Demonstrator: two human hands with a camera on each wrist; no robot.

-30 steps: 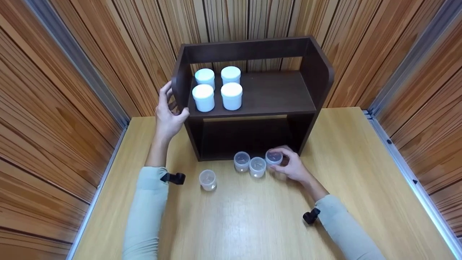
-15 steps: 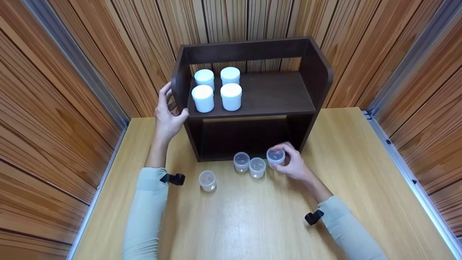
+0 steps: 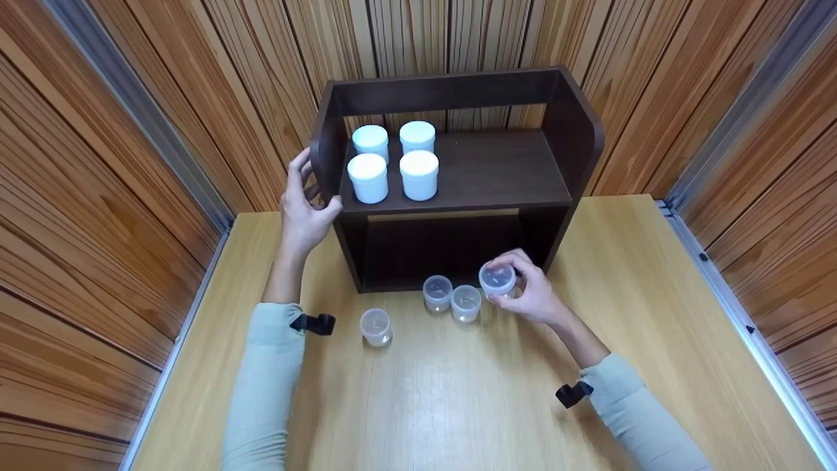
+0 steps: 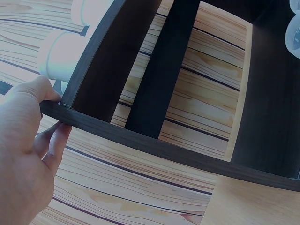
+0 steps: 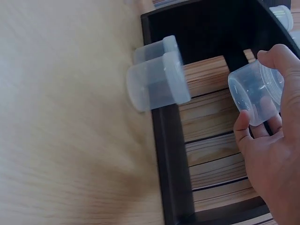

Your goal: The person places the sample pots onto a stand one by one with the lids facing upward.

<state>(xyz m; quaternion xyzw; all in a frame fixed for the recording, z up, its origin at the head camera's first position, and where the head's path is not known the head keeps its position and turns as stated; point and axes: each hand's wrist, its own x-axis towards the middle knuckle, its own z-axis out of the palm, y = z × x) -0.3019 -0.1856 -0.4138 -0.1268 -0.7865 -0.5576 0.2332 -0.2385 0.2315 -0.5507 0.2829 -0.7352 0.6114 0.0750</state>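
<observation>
Raised off the table [image 3: 425, 399] since the earlier frame, one translucent jar [image 3: 497, 279] now hangs in the right hand [image 3: 533, 294], before the lower bay of the dark rack. It looks light, probably thin plastic: fairly stiff, smooth enough to slip, likely to flex rather than break. Best hold seems to be around the side wall below the wide rim, pressed gently. Fingers [image 5: 277, 57] and thumb grip it across its right side, one finger by the rim; its left side faces away from the palm, uncovered. Whether a lid closes it is hard to tell. A lone jar [image 3: 376, 327] stands near on the table, then two matching jars [image 3: 451, 301] at the rack's front. Farther, the left hand [image 3: 306, 212] clasps the left panel of the dark rack [image 3: 503, 167], beside four white jars [image 3: 419, 175] on its upper shelf.
</observation>
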